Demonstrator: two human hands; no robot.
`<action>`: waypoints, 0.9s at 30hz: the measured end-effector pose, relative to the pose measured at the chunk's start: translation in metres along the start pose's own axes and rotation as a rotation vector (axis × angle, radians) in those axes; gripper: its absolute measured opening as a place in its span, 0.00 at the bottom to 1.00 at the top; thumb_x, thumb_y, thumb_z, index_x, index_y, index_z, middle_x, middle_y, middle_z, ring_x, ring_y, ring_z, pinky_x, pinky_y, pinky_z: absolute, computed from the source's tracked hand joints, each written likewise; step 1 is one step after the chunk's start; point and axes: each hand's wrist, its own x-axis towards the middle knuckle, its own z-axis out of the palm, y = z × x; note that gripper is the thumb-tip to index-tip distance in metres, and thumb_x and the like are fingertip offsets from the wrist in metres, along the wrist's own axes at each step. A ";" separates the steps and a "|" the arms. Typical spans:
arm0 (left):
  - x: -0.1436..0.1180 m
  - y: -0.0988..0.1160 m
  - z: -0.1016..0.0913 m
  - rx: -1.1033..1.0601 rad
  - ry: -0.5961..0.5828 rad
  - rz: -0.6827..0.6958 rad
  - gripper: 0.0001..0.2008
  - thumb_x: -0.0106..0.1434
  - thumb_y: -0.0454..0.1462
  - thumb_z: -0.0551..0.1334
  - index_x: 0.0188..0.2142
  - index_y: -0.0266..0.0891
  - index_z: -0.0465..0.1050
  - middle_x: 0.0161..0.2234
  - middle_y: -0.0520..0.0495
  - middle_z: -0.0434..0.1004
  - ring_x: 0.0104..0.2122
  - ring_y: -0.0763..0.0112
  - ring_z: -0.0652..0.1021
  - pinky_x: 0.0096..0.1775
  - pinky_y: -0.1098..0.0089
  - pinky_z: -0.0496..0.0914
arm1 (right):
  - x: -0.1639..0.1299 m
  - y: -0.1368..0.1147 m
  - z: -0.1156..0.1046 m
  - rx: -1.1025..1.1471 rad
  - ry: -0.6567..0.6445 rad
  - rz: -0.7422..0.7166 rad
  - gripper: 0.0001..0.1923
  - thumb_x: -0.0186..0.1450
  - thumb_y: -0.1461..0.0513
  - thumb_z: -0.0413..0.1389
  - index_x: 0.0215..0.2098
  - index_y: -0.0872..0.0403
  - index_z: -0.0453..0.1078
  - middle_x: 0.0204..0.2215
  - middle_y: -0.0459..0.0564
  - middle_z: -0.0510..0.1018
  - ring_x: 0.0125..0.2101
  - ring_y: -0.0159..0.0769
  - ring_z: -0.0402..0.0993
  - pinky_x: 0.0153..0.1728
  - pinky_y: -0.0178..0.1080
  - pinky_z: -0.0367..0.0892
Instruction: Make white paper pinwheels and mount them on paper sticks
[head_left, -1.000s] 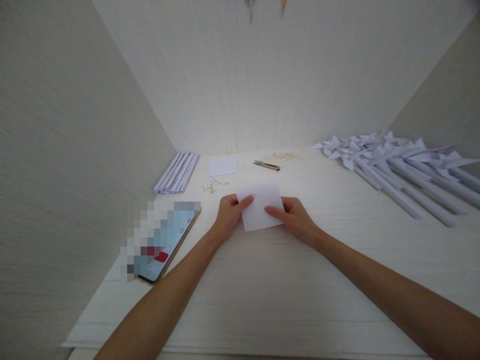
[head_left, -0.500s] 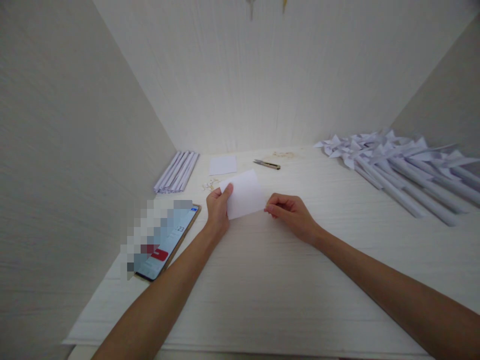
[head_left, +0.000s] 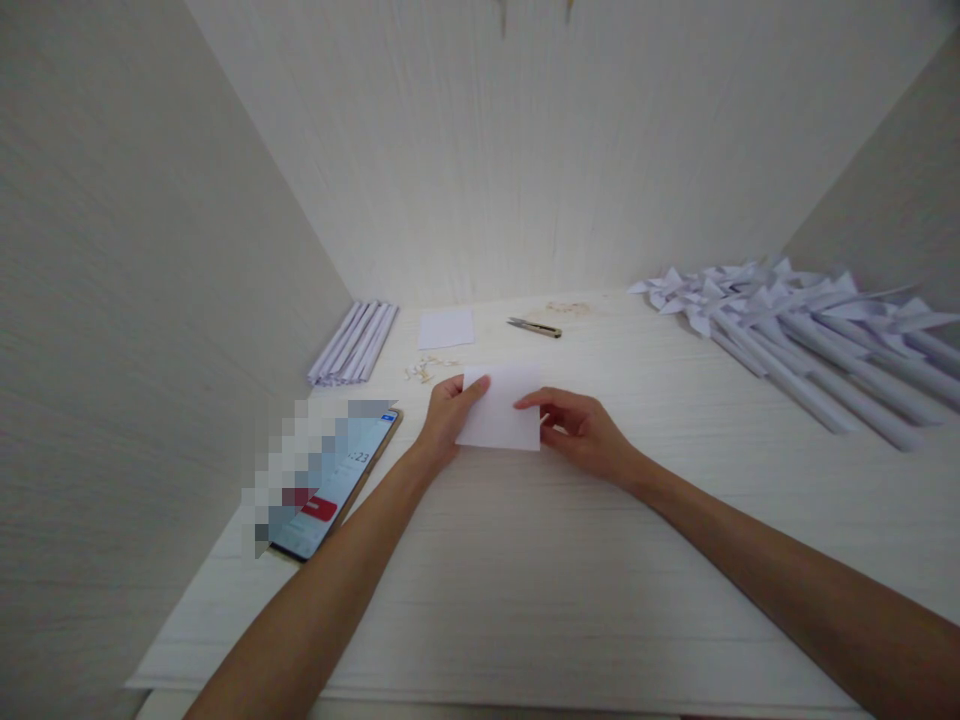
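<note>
Since the earlier frame the small white paper sheet (head_left: 499,415) has come down from its raised tilt and lies nearly flat, mid-table. The left hand (head_left: 448,418) pinches its left edge, thumb on top; the right hand (head_left: 581,430) has moved in, fingers pressed on its right edge. Left, near: a phone (head_left: 334,485). Far: small scissors (head_left: 534,327), rolled white paper tubes (head_left: 355,343). Right: white paper pinwheels (head_left: 795,320).

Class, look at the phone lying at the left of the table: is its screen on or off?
On. The phone lies flat with its screen lit: pale blue, digits and a red button show.
</note>
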 end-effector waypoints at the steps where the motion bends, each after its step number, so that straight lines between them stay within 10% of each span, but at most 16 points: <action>1: 0.000 0.000 0.000 0.034 -0.016 -0.002 0.16 0.39 0.44 0.66 0.23 0.34 0.69 0.17 0.51 0.71 0.16 0.75 0.69 0.19 0.74 0.61 | 0.000 0.000 0.000 -0.043 -0.018 0.005 0.12 0.51 0.70 0.51 0.32 0.53 0.70 0.29 0.46 0.72 0.28 0.27 0.67 0.27 0.32 0.63; 16: 0.003 -0.008 -0.001 0.484 -0.107 0.280 0.12 0.50 0.43 0.58 0.21 0.35 0.67 0.18 0.54 0.65 0.19 0.77 0.65 0.20 0.76 0.57 | 0.000 0.005 0.000 -0.221 0.140 -0.009 0.11 0.48 0.69 0.56 0.29 0.52 0.74 0.21 0.43 0.67 0.20 0.25 0.61 0.23 0.32 0.61; 27: 0.003 -0.004 -0.004 0.177 -0.140 0.119 0.23 0.46 0.41 0.63 0.41 0.40 0.59 0.19 0.57 0.69 0.16 0.77 0.69 0.19 0.78 0.60 | 0.007 0.009 -0.012 0.195 0.201 0.336 0.10 0.41 0.65 0.62 0.24 0.54 0.74 0.24 0.45 0.76 0.24 0.29 0.69 0.28 0.35 0.66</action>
